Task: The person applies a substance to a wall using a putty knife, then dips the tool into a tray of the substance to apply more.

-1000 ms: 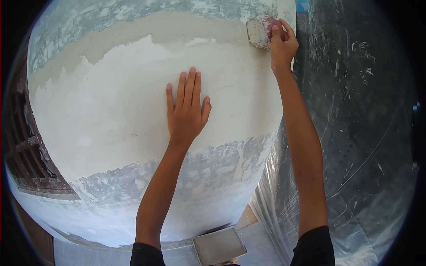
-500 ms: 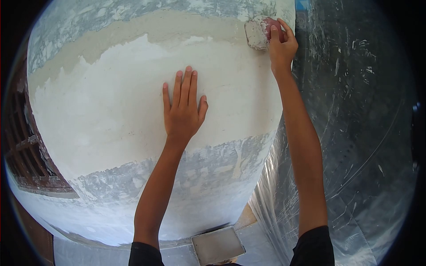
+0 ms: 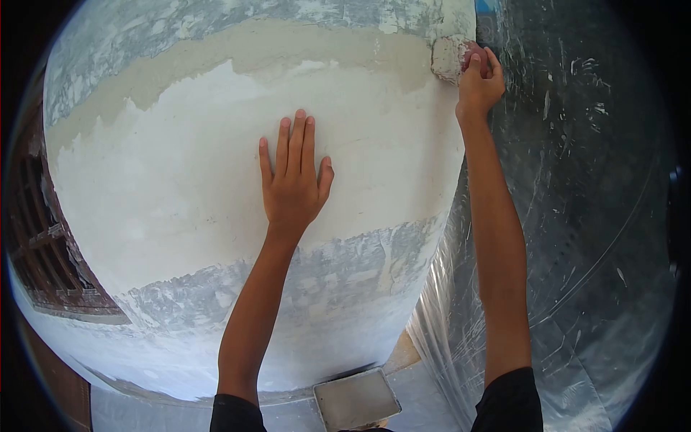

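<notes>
Nearest us: our dark sleeves. Our L hand lies flat, palm to the white coat, thumb & pinky splayed, middle three close tog.; it holds nothing. Can't tell how much wt it takes. Our R hand is up high, fingers closed on the dark red grip of the scraper. The scraper's at the upper R of the wall, blade caked pale, just beside the R end of the tan band & close to the wall's R edge.

To do this well, we'd want a low, steady blade angle, even pressure across the full width, & a lighter touch at the edge so no ridge forms. Caked blade could drag lines, so a wipe might help. L hand should press lightly, b/c fingertips could mark the coat if it's soft; can't tell if dry.

Just past the R edge is a smeared plastic sheet, prob. the main thing in the way: R hand overlaps it in view, contact unclear, & the blade could snag. Far L, a brown grille, well apart from both hands. Low down by the wall's foot, a tray, greyish inside; can't tell how full.
</notes>
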Tool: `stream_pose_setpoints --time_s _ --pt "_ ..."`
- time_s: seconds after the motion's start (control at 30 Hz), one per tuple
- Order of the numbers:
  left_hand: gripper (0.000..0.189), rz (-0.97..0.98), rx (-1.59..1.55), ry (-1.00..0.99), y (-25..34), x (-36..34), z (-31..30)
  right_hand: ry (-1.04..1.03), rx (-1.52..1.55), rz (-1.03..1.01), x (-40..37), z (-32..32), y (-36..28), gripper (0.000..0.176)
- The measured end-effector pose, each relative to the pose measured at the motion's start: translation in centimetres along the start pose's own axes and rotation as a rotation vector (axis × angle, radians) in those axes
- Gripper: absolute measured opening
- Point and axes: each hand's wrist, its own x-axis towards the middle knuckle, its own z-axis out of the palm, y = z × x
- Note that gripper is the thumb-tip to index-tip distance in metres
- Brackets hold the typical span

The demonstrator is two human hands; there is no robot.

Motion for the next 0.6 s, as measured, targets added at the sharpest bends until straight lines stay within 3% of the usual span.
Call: stream_pose_setpoints --time_s 0.07,0.13,0.27,0.4,0.47,0.57,0.6 --pt "0.061 -0.002 0.001 -0.002 0.0 0.1 0.0 0.021 0.018 0.030 -0.4 0.1 -1.0 0.033" --pt "0.061 -0.003 0.004 -0.003 0.1 0.0 0.1 -0.158 0.141 0.187 -1.8 0.8 -3.1 0.033" --pt "0.061 0.001 0.004 -0.006 0.0 -0.1 0.1 -0.380 0.108 0.094 -2.6 2.7 -3.6 0.036" --pt "0.061 -0.002 -0.002 -0.008 0.0 0.0 0.0 -0.433 0.009 0.041 -2.3 3.3 -2.8 0.036" --pt "0.061 -0.003 -0.002 -0.007 0.0 0.0 0.0 -0.200 0.052 0.157 -2.1 3.4 -3.2 0.035" --pt "0.061 -0.004 -0.006 -0.008 0.1 0.1 0.0 -0.260 0.140 0.123 -2.8 3.0 -4.2 0.034" --pt "0.061 -0.006 -0.006 -0.009 0.1 0.0 0.0 -0.335 0.030 0.057 -3.0 2.9 -4.3 0.033"
